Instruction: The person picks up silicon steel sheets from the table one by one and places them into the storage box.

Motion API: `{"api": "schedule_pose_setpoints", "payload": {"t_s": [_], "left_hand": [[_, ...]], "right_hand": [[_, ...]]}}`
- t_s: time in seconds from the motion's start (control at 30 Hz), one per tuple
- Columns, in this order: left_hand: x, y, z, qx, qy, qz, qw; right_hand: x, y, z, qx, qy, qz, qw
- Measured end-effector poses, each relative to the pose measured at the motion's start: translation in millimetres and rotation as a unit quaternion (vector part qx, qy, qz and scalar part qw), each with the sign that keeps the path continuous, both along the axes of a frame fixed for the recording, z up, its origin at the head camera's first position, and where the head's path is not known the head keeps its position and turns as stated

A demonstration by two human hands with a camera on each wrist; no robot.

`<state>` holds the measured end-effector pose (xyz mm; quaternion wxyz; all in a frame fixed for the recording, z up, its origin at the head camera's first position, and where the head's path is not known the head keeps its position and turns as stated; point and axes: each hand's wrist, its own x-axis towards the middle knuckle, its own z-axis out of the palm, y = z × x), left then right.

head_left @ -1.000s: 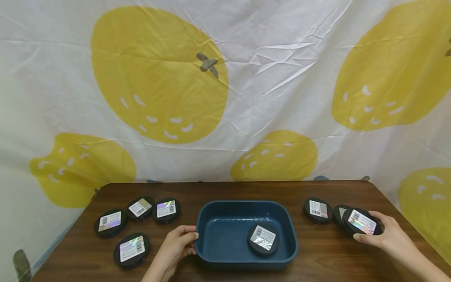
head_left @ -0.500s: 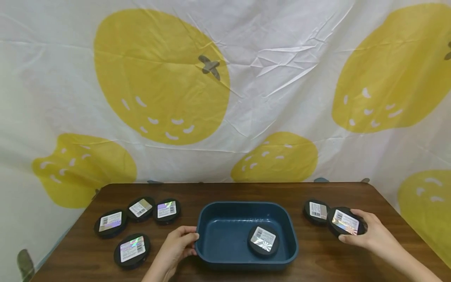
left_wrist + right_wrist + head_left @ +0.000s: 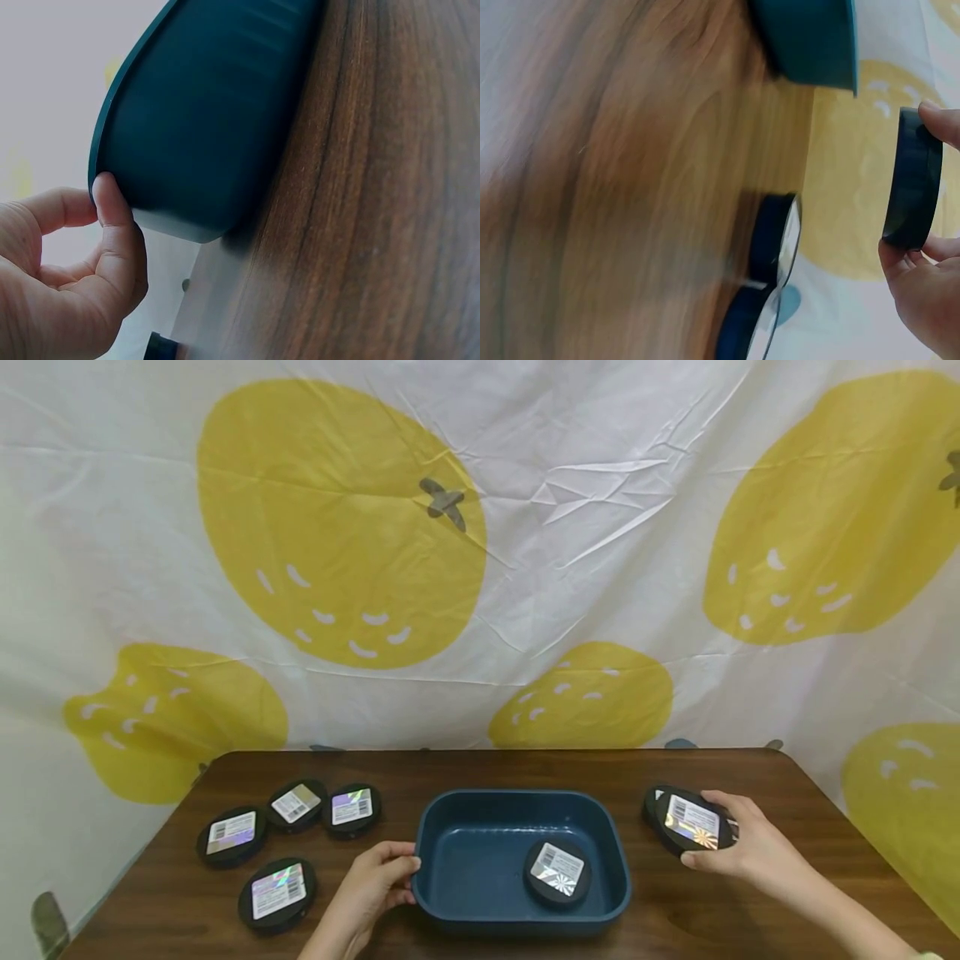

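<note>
My right hand [image 3: 738, 839] holds a flat round black container [image 3: 686, 822] by its edges, white shiny label up. In the right wrist view the held container [image 3: 913, 180] is raised above the table, between thumb and fingers. Two more black round containers, a nearer one [image 3: 742, 322] and a farther one [image 3: 769, 240], lie on the wood there; in the head view the held one partly covers them. My left hand [image 3: 375, 881] pinches the left rim of a dark blue rectangular bin [image 3: 472, 868]. One labelled round container [image 3: 557, 872] lies inside the bin, towards its right.
Left of the bin lie several similar black containers, such as a front one [image 3: 277, 895] and a back one [image 3: 352, 810]. The brown wooden table [image 3: 525, 764] ends at a white lemon-print cloth [image 3: 562, 568] hanging behind it.
The right hand has carried its container leftwards, passing over the other two towards the bin. The left hand and bin have stayed in place.
</note>
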<state>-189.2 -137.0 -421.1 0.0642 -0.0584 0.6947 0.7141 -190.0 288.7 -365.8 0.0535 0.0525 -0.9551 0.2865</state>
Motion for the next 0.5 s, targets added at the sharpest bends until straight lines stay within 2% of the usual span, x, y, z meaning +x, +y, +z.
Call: {"api": "schedule_pose_setpoints", "payload": {"t_s": [0.13,0.37,0.5], "left_hand": [[-1.0,0.0,-0.9,0.002,0.001,-0.002,1.0],[-0.9,-0.6,-1.3,0.006,0.005,-0.006,1.0],[0.0,-0.9,-1.4,0.007,0.007,-0.006,0.9999]], "right_hand": [[-0.3,-12.2,4.1,-0.01,0.003,0.015,0.9998],[-2.8,-31.8,11.2,-0.016,-0.031,0.034,0.9988],[-4.8,-42.1,13.0,-0.006,-0.031,0.042,0.9986]]}}
